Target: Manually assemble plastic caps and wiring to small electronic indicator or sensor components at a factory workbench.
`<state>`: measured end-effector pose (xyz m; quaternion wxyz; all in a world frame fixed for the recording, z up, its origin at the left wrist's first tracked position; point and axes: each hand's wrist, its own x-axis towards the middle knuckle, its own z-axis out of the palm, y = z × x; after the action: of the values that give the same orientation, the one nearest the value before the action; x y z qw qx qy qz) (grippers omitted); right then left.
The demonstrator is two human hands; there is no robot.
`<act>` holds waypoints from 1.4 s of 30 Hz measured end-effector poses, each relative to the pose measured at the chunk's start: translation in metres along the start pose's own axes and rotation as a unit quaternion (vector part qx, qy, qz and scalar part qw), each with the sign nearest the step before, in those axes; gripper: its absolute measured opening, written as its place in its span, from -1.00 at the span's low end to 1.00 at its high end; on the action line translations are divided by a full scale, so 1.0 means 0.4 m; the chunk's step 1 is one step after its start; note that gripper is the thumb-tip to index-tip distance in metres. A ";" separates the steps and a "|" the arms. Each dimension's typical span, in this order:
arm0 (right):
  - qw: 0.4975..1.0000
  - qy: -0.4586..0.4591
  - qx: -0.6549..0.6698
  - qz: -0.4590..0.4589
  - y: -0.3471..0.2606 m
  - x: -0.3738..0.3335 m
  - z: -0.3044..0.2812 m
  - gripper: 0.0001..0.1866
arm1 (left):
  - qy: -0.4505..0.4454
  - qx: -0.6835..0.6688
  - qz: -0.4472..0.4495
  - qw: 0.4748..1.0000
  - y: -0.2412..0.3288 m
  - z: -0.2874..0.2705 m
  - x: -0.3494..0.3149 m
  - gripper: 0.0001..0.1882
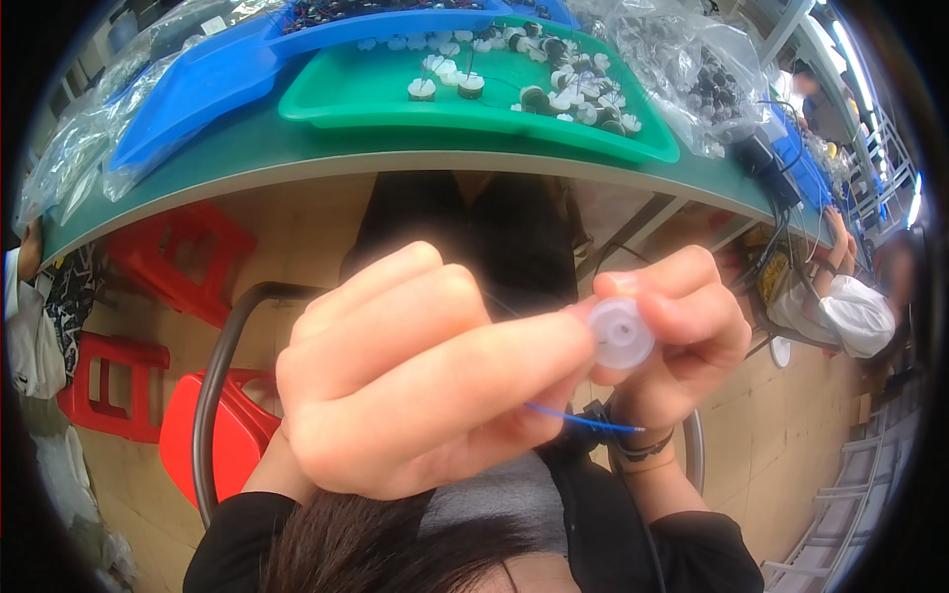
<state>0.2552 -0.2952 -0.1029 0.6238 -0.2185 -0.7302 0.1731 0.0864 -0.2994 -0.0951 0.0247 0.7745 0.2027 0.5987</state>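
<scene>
In front of my chest, the two hands meet at a small translucent white plastic disc [622, 334] with a hole in its middle. My right hand [692, 321] pinches the disc between thumb and fingers. My left hand [405, 371] is closed, its back toward the view, and its index fingertip presses by the disc's left edge. From under the left fingers comes a thin blue wire [583, 420] with a bare end. What these fingers hold is hidden.
Ahead is a green table [237, 153] bearing a green tray [395, 114] of white-capped round parts [559, 84], blue trays [198, 104] and clear plastic bags [682, 59]. Red stools [114, 385] stand at left. Another person [850, 311] sits at right.
</scene>
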 end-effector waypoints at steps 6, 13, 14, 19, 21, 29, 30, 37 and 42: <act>1.000 -0.009 -0.011 -0.026 0.011 0.009 -0.005 -0.74 | -0.033 0.037 -0.050 0.997 0.005 -0.007 0.016 -0.75; 1.000 0.022 0.008 -0.009 0.062 0.022 -0.054 -0.75 | -0.045 -0.088 -0.085 0.991 -0.028 0.061 0.058 -0.83; 0.999 0.017 0.028 -0.004 0.077 0.022 -0.063 -0.73 | -0.049 -0.072 -0.069 0.994 -0.045 0.077 0.060 -0.82; 0.985 0.037 0.134 0.104 0.122 0.032 -0.108 -0.73 | -0.098 -0.158 -0.199 0.962 -0.069 0.153 0.118 -0.87; 0.965 0.125 0.157 0.169 0.143 0.035 -0.110 -0.75 | -0.123 -0.226 -0.277 0.926 -0.094 0.187 0.143 -0.89; 0.984 0.122 -0.028 0.130 0.178 0.053 -0.187 -0.66 | -0.179 -0.274 -0.449 0.832 -0.130 0.260 0.204 -0.89; 0.983 0.136 -0.033 0.118 0.189 0.047 -0.184 -0.66 | -0.179 -0.268 -0.448 0.834 -0.133 0.259 0.213 -0.89; 0.976 0.199 -0.058 0.069 0.190 0.050 -0.225 -0.67 | -0.248 -0.254 -0.478 0.803 -0.092 0.271 0.259 -0.82; 0.973 0.173 0.012 0.151 0.179 0.052 -0.257 -0.74 | -0.250 -0.202 -0.459 0.828 -0.073 0.276 0.256 -0.88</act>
<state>0.3615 -0.2258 -0.1064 0.7098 -0.3450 -0.5679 0.2336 0.2020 -0.2148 -0.0406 0.5019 0.6931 0.3966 0.3323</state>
